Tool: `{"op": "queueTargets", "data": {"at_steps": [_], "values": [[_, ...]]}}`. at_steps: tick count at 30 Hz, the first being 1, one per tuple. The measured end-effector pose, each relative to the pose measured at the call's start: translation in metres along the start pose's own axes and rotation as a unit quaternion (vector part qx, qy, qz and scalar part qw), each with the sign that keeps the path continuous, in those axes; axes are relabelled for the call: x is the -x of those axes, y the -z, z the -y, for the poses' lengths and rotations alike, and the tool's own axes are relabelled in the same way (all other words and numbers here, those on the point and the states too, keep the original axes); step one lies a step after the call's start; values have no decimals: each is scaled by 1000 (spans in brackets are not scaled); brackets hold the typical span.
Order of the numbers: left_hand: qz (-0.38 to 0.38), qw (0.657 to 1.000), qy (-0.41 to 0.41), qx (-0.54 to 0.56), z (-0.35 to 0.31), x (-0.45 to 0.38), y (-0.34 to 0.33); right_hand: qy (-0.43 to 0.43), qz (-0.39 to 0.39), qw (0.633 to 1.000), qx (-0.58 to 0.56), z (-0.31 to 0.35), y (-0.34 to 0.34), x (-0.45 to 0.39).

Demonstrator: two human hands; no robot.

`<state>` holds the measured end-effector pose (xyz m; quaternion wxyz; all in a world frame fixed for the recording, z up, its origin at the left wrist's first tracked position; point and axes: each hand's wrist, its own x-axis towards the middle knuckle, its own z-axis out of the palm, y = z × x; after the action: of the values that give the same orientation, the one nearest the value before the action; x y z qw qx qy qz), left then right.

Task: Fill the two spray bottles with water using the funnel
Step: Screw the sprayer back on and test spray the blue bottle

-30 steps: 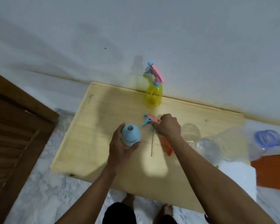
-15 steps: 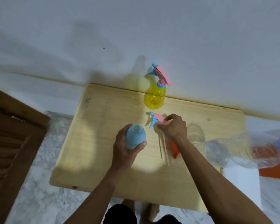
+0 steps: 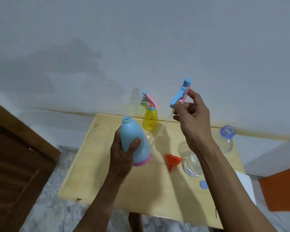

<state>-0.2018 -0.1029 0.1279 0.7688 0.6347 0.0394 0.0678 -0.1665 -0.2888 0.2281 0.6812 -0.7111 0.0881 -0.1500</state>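
Now the left hand (image 3: 122,156) wraps its grip round the uncapped blue spray bottle (image 3: 134,141), tilted and lifted off the surface (image 3: 107,185), while the right hand (image 3: 193,121) pinches the detached spray head (image 3: 180,93) up and to the right of that grip, its thin dip tube (image 3: 159,133) trailing down beside the bottle. Below the right grip lie the orange funnel (image 3: 172,160) and clear water bottles (image 3: 225,139); beyond the left grip stands the capped yellow spray bottle (image 3: 150,118). Likely risks: the dangling tube could sweep the funnel or snag, and the tilted bottle could spill once filled.
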Motion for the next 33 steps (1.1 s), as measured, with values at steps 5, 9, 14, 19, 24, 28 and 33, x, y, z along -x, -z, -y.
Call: {"op": "queueTargets", "data": {"at_steps": [5, 9, 14, 19, 24, 28, 33], "values": [[2, 999, -27, -24, -33, 31, -9, 106, 3, 993, -50, 63, 10, 14], [1, 998, -48, -46, -50, 52, -11, 176, 23, 983, -49, 99, 4, 26], [9, 997, -48, -61, -61, 66, -2, 244, 4, 969, -23, 125, -2, 39], [25, 995, -52, -83, -73, 68, 4, 264, 11, 965, 9, 133, -10, 44], [57, 993, -63, -87, -87, 59, 11, 232, 93, 967, 38, 121, -24, 48], [78, 992, -55, -84, -96, 46, 17, 158, 218, 963, 30, 98, -33, 48], [100, 990, -43, -89, -98, 32, 23, 118, 289, 950, 1, 79, -38, 54]]}}
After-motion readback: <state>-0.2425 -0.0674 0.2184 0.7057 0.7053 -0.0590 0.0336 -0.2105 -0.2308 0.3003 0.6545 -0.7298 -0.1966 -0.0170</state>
